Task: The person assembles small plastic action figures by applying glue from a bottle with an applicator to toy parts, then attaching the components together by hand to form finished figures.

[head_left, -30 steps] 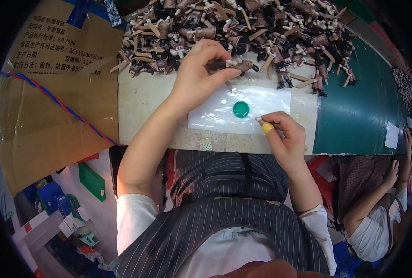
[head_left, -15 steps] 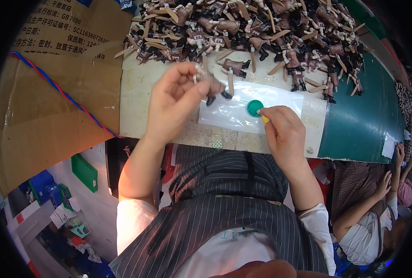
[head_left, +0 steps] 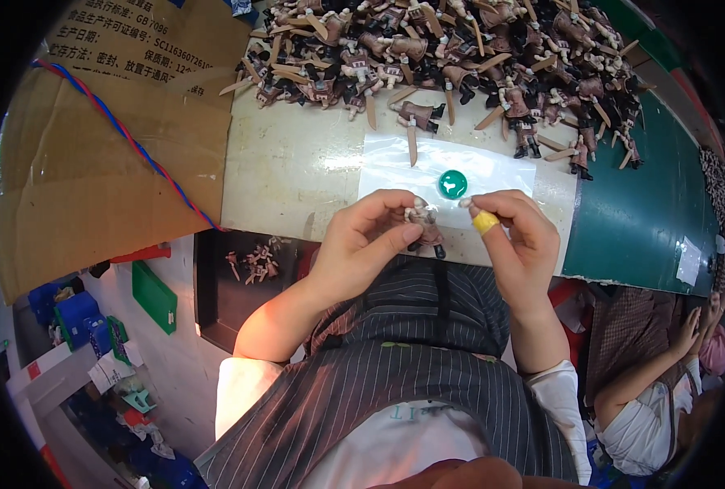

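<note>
My left hand [head_left: 370, 244] pinches a small figurine [head_left: 427, 231] by its upper part, its brownish-pink coat and black boots hanging below the fingers. Close on its right, my right hand [head_left: 519, 236] holds a tiny whitish piece [head_left: 465, 203] between the fingertips. A yellow wrap [head_left: 484, 222] covers part of the right thumb. Just beyond both hands, a round green dish [head_left: 453, 184] with a bright shiny spot stands on a clear plastic sheet [head_left: 384, 173]. The small piece and the figurine are apart.
A large heap of similar figurines [head_left: 411, 49] covers the table's far side. One figurine [head_left: 418, 116] lies before it. A cardboard box [head_left: 126, 163] with a red-and-blue twisted wire stands left. Below it, a dark drawer [head_left: 215, 301] holds more figurines. Another person's arm [head_left: 647, 371] shows at right.
My left hand has come down and right with the figurine, toward my right hand. The right hand has drawn back from the green dish with the small whitish piece.
</note>
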Demonstrator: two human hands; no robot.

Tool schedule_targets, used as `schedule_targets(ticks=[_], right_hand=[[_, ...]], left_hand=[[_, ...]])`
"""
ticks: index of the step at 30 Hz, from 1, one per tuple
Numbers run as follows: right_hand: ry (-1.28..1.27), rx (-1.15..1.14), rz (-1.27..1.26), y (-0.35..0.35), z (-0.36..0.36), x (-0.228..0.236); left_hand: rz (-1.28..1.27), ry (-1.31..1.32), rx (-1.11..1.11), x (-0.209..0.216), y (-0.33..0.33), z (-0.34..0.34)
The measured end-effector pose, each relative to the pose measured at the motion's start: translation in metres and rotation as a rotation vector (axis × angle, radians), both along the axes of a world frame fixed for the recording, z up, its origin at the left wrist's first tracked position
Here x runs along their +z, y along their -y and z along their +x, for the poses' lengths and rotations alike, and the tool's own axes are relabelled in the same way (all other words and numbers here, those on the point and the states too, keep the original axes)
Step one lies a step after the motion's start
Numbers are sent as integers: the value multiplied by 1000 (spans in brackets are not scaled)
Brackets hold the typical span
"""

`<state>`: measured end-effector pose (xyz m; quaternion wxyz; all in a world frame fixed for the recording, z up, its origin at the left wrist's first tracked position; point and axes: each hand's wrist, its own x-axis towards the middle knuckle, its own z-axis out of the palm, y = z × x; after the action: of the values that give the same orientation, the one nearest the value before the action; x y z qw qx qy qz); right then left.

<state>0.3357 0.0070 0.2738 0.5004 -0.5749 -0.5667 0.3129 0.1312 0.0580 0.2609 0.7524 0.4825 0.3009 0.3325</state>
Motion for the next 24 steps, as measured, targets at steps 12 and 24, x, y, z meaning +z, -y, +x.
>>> schedule_targets(ticks=[12,24], right_hand=[[-73,76,63,15,-13,-1],[-17,229,-62,16,-2,13]], left_hand=[[90,-20,3,-4,9,6],[713,-291,-33,7,5,8]])
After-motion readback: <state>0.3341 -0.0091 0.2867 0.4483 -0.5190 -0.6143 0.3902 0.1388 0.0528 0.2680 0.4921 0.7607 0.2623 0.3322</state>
